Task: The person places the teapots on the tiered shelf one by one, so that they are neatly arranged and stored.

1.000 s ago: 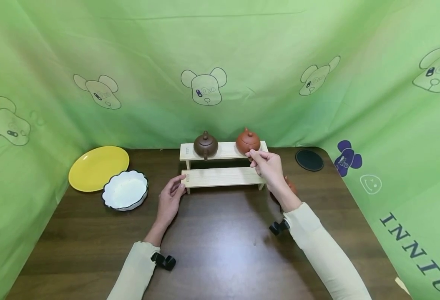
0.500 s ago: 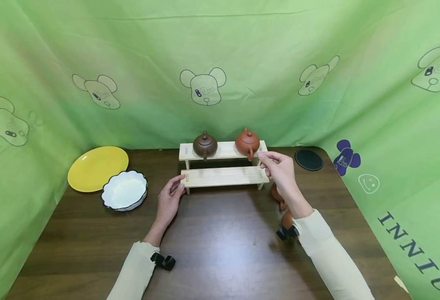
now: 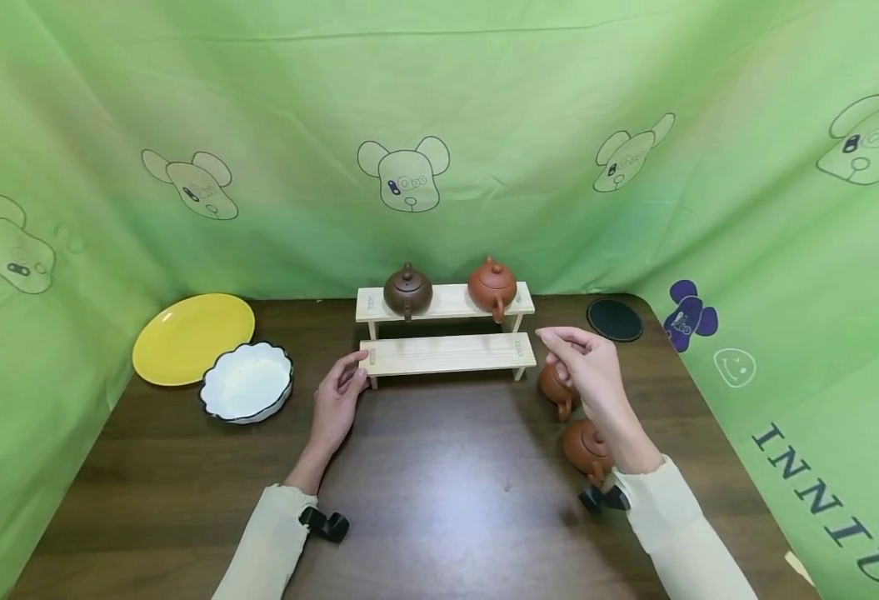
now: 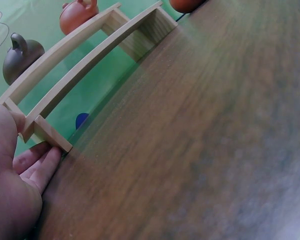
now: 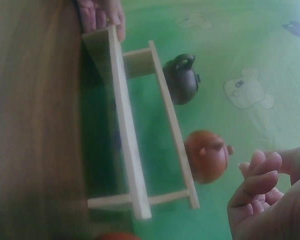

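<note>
Our left hand (image 3: 337,402) grips the rack (image 3: 442,354) at its 8 o'clock; our right hand (image 3: 587,367), fingers loosely curled around nothing, hovers towards 3; up top sit a brown pot (image 3: 407,292) at 11, a red pot (image 3: 492,287) at 1

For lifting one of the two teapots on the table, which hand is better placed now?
Right, I'd say: the right hand looks empty and is close to both orange teapots on the table. The left hand holds the wooden rack at its left end, farther from them.
</note>
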`<action>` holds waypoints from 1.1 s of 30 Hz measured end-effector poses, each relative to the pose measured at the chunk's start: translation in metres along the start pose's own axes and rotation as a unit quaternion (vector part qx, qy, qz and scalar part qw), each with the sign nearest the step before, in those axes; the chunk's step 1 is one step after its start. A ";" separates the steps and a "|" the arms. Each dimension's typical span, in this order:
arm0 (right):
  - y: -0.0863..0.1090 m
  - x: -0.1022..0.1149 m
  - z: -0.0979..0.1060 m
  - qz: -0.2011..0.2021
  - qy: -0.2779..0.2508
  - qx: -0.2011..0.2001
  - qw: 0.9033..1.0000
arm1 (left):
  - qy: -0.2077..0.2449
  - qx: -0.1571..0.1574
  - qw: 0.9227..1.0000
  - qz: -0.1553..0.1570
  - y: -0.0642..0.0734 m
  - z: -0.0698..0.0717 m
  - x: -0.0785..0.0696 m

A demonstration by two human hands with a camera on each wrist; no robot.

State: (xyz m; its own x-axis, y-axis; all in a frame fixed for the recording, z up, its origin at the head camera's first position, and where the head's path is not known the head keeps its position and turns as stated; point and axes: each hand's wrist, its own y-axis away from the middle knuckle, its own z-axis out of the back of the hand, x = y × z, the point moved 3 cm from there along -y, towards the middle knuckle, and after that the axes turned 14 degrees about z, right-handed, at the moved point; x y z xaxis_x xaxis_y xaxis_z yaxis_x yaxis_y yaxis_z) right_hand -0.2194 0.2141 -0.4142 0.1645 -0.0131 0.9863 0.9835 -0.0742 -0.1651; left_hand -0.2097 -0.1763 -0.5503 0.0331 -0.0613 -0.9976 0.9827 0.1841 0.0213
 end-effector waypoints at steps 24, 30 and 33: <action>0.045 -0.034 0.066 -0.040 0.045 0.023 0.998 | 0.002 0.007 1.000 0.001 0.003 -0.003 -0.008; 0.050 -0.043 0.073 -0.052 0.086 0.032 0.994 | -0.002 0.002 1.000 0.025 -0.003 -0.002 0.002; 0.052 -0.043 0.074 -0.052 0.105 0.028 0.993 | -0.001 0.006 0.999 0.032 0.002 -0.002 -0.007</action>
State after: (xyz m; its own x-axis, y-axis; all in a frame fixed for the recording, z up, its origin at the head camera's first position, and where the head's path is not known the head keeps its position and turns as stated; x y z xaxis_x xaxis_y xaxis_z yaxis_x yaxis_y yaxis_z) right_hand -0.1695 0.2846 -0.4654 0.0489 -0.2166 0.9750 0.9980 -0.0295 -0.0567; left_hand -0.2079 -0.1732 -0.5436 0.0957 -0.0523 -0.9940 0.9807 0.1758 0.0852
